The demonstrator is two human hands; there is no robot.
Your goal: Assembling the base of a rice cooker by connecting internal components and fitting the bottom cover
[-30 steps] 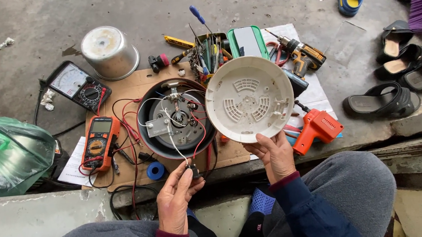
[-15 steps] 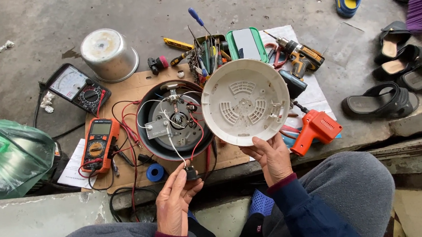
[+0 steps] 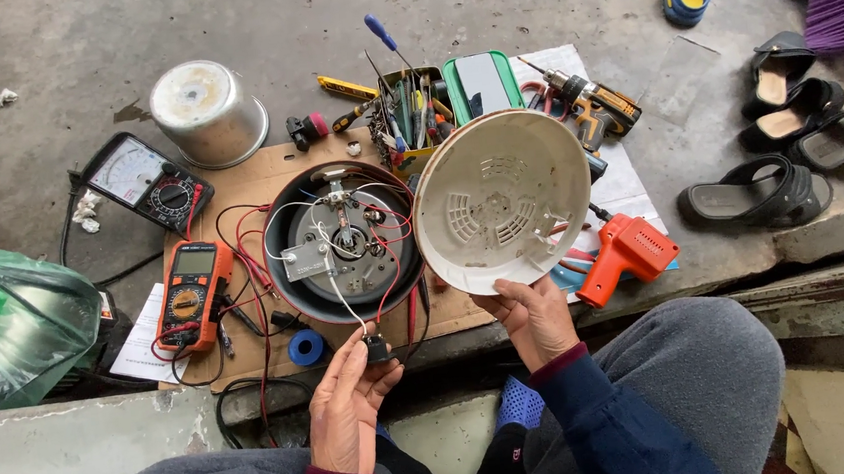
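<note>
Gripping the round base cover's [image 3: 502,204] lower rim, right hand [image 3: 537,315]; left hand [image 3: 347,405] pinches small black connector [image 3: 378,349].

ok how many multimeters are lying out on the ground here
2. A black analogue meter with a white dial lies at the upper left on the concrete; an orange digital multimeter lies on the cardboard, left of the opened round appliance base. Others may be hidden.
</note>
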